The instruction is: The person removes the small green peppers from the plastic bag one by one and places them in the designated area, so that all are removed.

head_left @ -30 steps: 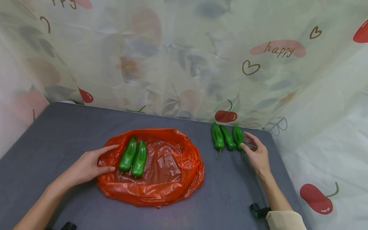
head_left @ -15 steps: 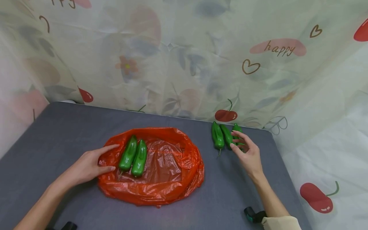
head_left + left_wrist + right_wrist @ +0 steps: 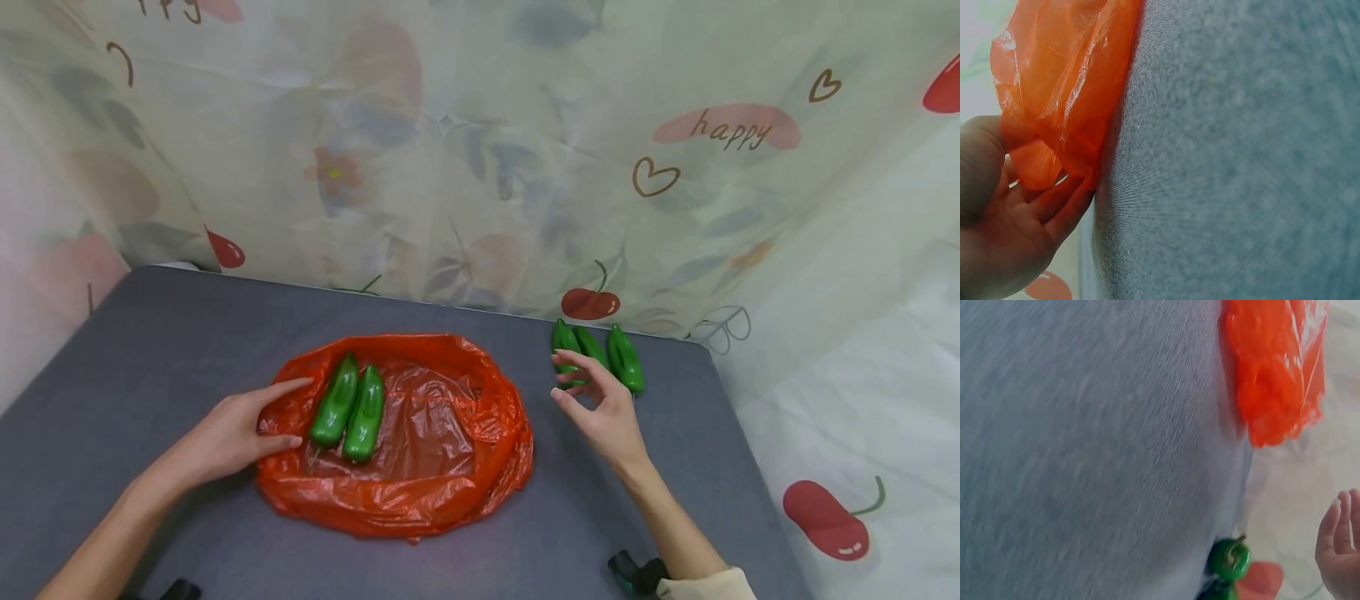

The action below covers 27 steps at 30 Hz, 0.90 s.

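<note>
Two black devices [image 3: 180, 591] show at the bottom edge, one by each of my wrists. Just past them, my left hand [image 3: 240, 429] lies against the left side of one red plastic bag [image 3: 405, 510], thumb and fingers spread apart, touching the film without curling round it. The bag lies wide-mouthed on the grey worktop [image 3: 577, 517], and inside it, toward the left wall, I count two green peppers [image 3: 365, 415], side by side. To the right of the bag my right hand [image 3: 606, 417] is raised off the worktop, fingers loosely bent, thumb apart, grasping nothing. Beyond it, near the far edge, lie three more peppers [image 3: 626, 362], two of them partly hidden by my fingers, so five in all. Farthest off hangs the printed cloth [image 3: 450, 167]. On one pink patch [image 3: 726, 127] I can read "happy", handwritten in lower case; at the top left a second, cut-off patch of lettering ends in "ppy". Two brown heart outlines [image 3: 656, 177] sit close to the full word.
</note>
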{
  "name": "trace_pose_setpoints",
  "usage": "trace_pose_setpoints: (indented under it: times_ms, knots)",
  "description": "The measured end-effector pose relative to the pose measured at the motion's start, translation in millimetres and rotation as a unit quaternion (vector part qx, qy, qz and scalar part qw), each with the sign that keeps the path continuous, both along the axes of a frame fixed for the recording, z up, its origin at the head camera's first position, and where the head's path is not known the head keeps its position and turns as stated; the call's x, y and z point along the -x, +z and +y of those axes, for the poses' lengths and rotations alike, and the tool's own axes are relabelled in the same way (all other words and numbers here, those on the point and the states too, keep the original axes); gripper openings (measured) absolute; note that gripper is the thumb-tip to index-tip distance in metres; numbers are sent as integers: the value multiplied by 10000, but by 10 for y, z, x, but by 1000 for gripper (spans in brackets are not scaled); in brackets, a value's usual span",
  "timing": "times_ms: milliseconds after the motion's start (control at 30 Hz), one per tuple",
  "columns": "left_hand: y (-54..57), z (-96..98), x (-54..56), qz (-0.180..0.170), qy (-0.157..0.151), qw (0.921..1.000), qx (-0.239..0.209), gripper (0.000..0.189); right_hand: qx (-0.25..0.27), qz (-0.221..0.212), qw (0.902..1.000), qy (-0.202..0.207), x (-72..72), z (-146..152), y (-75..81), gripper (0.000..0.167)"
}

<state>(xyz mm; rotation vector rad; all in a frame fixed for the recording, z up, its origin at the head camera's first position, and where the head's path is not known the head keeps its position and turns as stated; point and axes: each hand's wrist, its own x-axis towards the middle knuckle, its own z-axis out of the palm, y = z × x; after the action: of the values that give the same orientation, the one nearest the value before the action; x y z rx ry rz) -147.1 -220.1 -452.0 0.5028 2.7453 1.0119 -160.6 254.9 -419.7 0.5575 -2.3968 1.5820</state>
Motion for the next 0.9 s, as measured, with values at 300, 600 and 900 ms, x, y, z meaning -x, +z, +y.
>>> trace_pose_setpoints:
  times_ms: [300,600,900]
  knots:
    - [-2,3,4,-13,6,10000,-25,73,-61,-58,9996,265,-17,-264,64,50]
    - [0,-5,-6,-76,67,9999,40,74,163,-136,9974,686,-132,-589,258,46]
    - [5,2,-19,-95,42,9999,4,73,246,-247,9941,1031,-152,-845,207,46]
